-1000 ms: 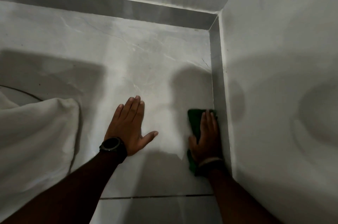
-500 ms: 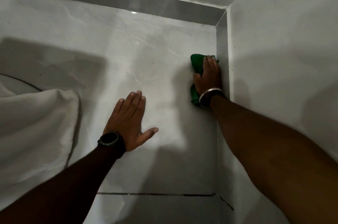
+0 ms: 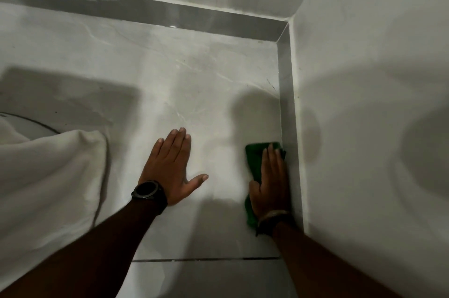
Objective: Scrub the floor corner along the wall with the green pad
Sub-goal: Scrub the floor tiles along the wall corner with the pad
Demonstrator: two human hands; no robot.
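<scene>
Pad (image 3: pixel 252 155), green and folded, is pressed flat on the floor tile (image 3: pixel 206 83) under the right hand (image 3: pixel 271 183), its outer edge touching the dark skirting strip (image 3: pixel 285 93) at the foot of the right wall (image 3: pixel 364 78). Only the far end and a strip on the thumb side are seen; the rest is covered by the palm. The pad's long axis is laid parallel to the skirting, pointing toward the room corner, which lies well ahead of the fingertips. The right hand is spread flat on the pad, fingers extended and together, pressing down rather than curled round it; a bracelet (image 3: pixel 273 215) is worn at the wrist. The left hand (image 3: pixel 170 168) is planted open and empty on the tile, well apart from the pad, thumb splayed, evidently taken as a brace; a dark watch (image 3: pixel 145 190) is worn on it. Further left, a white cloth (image 3: pixel 48 176) is heaped on the floor. The next stroke is judged to run straight along the skirting toward the corner, and the right hand, already on the pad, is the one placed to drive it.
</scene>
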